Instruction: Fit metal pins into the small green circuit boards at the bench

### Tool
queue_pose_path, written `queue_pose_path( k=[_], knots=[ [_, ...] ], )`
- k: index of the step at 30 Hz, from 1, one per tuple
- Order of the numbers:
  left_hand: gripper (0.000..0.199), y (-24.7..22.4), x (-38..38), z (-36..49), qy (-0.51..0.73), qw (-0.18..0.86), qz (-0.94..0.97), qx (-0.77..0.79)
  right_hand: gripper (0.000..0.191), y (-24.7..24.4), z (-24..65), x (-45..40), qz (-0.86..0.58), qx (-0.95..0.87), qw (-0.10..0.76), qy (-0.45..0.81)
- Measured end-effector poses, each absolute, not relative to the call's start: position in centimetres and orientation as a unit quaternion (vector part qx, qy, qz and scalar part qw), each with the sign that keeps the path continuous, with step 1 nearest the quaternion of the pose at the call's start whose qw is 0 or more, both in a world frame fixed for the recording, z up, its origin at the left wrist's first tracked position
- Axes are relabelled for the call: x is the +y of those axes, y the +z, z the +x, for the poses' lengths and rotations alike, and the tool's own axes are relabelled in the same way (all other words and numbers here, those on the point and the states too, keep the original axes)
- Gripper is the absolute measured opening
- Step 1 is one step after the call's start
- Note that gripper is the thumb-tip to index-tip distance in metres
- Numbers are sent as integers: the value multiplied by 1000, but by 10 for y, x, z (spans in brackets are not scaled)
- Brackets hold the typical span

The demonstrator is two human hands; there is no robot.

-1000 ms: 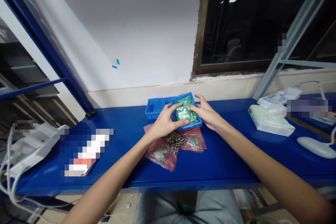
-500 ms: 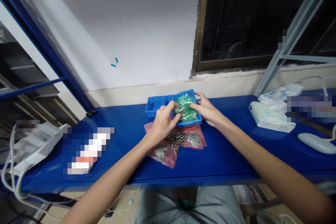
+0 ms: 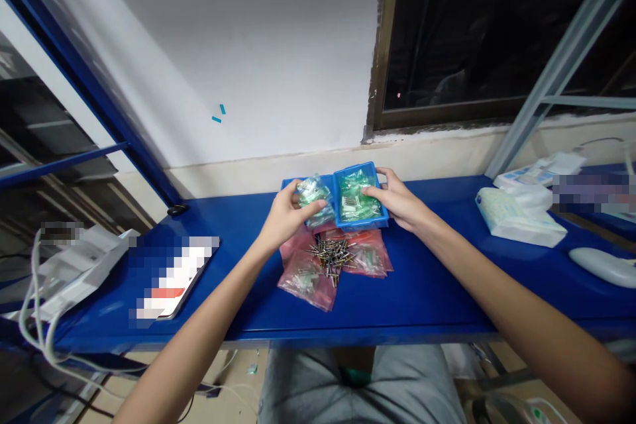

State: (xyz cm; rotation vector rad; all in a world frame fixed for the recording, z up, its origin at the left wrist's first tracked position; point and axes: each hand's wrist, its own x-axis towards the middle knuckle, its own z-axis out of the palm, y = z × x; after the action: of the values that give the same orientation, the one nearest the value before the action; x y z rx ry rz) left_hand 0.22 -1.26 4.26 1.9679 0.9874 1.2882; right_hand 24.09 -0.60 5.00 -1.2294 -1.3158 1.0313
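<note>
My left hand (image 3: 282,213) pinches a clear, greenish plastic bag (image 3: 314,193) of small parts, held above a second blue bin (image 3: 288,183) that it mostly covers. My right hand (image 3: 401,204) grips the right side of a blue plastic bin (image 3: 365,223), which is tilted toward me. Its thumb reaches over the rim onto green-tinted bags (image 3: 354,202) inside. Below the bins, a heap of loose metal screws (image 3: 334,257) lies on the blue table (image 3: 412,298). Pink plastic bags with small parts lie around the heap, one front left (image 3: 309,280) and one right (image 3: 370,260).
A phone-like slab (image 3: 191,281), partly pixelated, lies on the left. Beyond it are a white device (image 3: 89,268) and white cables (image 3: 42,334). On the right are a tissue pack (image 3: 521,222) and a white rounded object (image 3: 601,266). A wall (image 3: 278,79) stands behind.
My left hand has come out of the right-hand bin and moved left, lifting a bag with it. My right hand still holds the bin. The view has shifted slightly.
</note>
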Motion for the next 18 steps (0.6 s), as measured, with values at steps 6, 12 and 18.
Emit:
queue_pose_path(
  k=[6,12,18],
  knots=[
    [34,13,-21,-32,330,203,786,482,67,45,250,1,-525,-586,507,351],
    [40,16,-40,-27,209,-54,810,545,65,46,251,-3,-504,-601,504,363],
    [54,48,-41,9,282,-38,861,422,67,45,244,-8,-488,-601,504,382]
  ],
)
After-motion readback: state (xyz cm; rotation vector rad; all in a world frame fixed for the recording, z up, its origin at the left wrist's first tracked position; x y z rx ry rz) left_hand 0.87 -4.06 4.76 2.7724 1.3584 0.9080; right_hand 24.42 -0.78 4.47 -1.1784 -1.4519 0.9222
